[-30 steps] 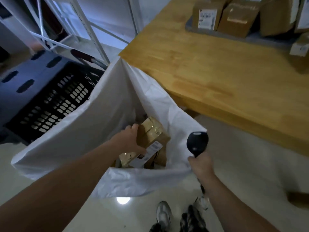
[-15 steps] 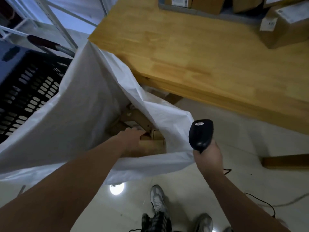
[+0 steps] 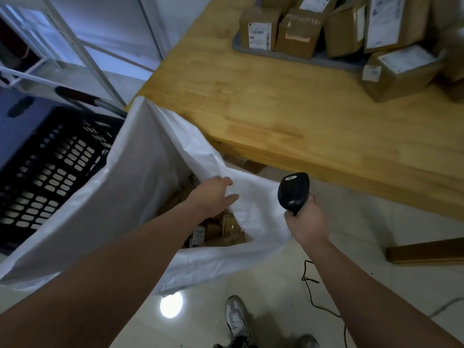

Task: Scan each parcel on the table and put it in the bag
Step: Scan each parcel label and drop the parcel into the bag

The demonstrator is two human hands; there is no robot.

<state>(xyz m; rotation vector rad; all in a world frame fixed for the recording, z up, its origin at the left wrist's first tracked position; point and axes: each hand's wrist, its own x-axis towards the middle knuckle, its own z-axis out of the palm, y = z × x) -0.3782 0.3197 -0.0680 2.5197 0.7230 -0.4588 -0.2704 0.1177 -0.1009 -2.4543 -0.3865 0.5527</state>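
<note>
Left hand (image 3: pixel 213 194) has left its parcel (image 3: pixel 229 223) in the bag (image 3: pixel 140 172) and lifted clear, fingers loose, empty. Right hand (image 3: pixel 305 222) grips the scanner (image 3: pixel 293 192). More parcels (image 3: pixel 401 71) await on the worktop (image 3: pixel 276 109).

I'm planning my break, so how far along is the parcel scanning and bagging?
Done: several brown parcels lie inside the white bag. In hand: no parcel right now; the left hand is empty at the bag's mouth, while the right hand grips the scanner. Left: a cluster of cardboard boxes on the table, not yet bagged.
</note>
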